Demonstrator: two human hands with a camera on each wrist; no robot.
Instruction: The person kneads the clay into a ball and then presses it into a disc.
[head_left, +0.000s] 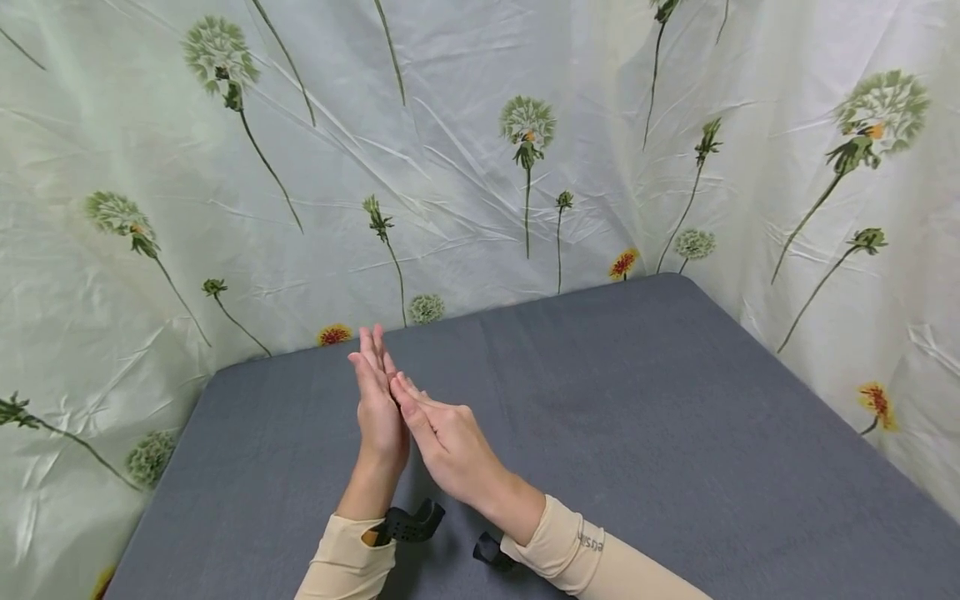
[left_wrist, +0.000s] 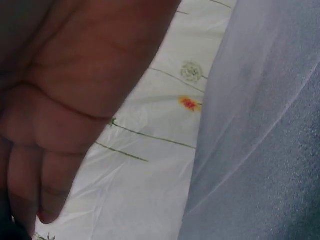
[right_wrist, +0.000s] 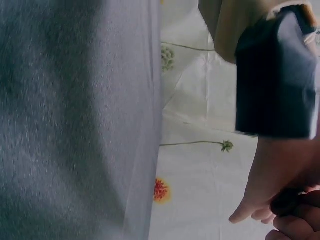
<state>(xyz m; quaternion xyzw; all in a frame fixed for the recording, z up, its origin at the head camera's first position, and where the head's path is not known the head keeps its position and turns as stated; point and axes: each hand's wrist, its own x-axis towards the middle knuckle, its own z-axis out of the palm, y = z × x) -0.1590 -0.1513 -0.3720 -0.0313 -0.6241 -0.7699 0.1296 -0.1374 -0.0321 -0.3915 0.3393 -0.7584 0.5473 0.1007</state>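
Observation:
In the head view my left hand point(head_left: 381, 421) is raised above the grey table, its fingers straight and pointing up and away. My right hand point(head_left: 456, 450) meets it from the right, thumb and fingertips close together against the left palm side. Between the hands a small black rounded object point(right_wrist: 286, 202) shows in the right wrist view, at the right hand's curled fingers point(right_wrist: 295, 227). Its kind is not clear, and the hands hide most of it. The left palm point(left_wrist: 75, 75) fills the upper left of the left wrist view.
A grey cloth-covered table point(head_left: 600, 417) lies below the hands. Behind and beside it hangs a pale curtain point(head_left: 450, 167) printed with dandelions. A black camera mount point(head_left: 416, 522) sits on the left wrist, and another black mount point(head_left: 491, 550) is at the right wrist.

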